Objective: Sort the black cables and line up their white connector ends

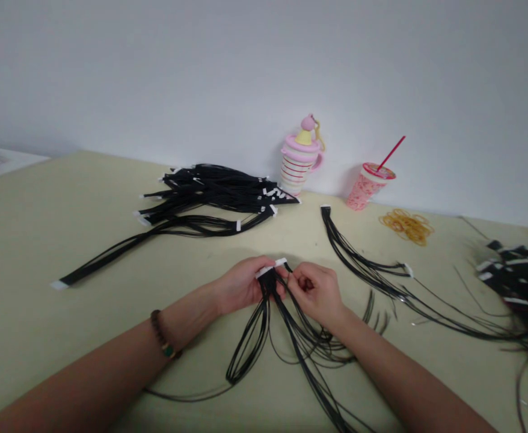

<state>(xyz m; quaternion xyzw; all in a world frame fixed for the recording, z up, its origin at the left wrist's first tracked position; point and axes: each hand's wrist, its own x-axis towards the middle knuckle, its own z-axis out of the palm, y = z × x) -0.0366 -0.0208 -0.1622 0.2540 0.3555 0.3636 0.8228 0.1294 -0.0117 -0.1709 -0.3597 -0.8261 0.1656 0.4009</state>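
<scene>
**Cable bundle held at mid-bench**

A cable bundle (268,282) is pinched at its white-tagged end by the left hand (241,285), fingers clamped on it. Right hand (316,291) fingers are closed on one strand beside the tags. The loops trail toward the near edge of the bench (42,240). A finished stack (214,192) is seen at the rear. Loose cables (372,270) and a further heap (521,270) lie to the right, judged still unsorted. Rubber bands (407,225) lie unused.

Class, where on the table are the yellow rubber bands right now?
In the head view the rubber bands lie far right on the table, near the wall, just right of the pink cup with the red straw.
</scene>
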